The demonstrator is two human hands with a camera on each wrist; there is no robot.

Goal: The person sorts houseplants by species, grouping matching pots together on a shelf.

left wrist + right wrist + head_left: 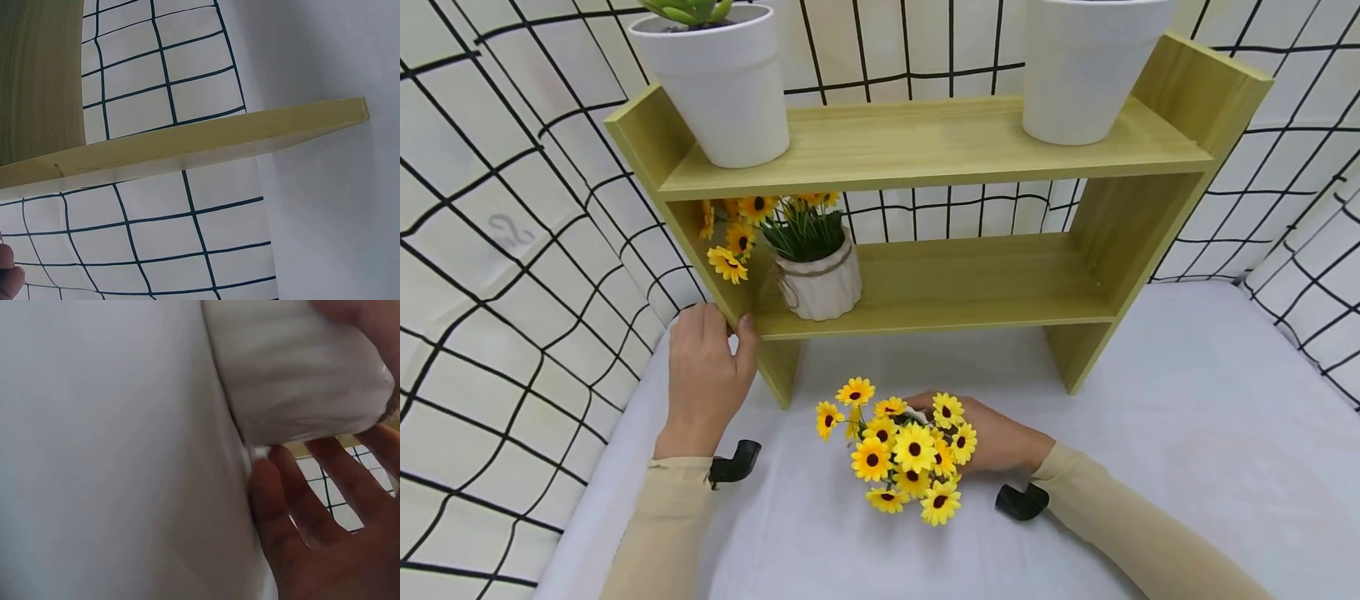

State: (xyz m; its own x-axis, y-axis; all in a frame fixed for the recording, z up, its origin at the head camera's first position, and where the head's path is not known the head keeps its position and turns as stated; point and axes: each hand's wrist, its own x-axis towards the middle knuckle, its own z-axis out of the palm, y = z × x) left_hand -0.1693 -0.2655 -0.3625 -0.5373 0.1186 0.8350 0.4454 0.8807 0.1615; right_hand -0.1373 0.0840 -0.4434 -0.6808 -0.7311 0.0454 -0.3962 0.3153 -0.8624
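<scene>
My right hand (1000,437) holds a white pot (300,375) of small artificial sunflowers (914,447) low at the white cloth. Its thumb and fingers are on opposite sides of the pot in the right wrist view; the blooms hide most of the pot from above. At the left side panel of a wooden shelf (947,171), my left hand (706,371) grips the front edge, thumb on the inner side and fingers outside. Fingertips (9,275) show at the left wrist view's lower left corner, below the panel edge (187,140).
A ribbed white pot of sunflowers (822,283) stands at the lower tier's left end, its blooms leaning left. White pots stand on the top tier, left (722,92) and right (1086,75). Black wire grid (542,150) over white sheeting encloses the back and sides.
</scene>
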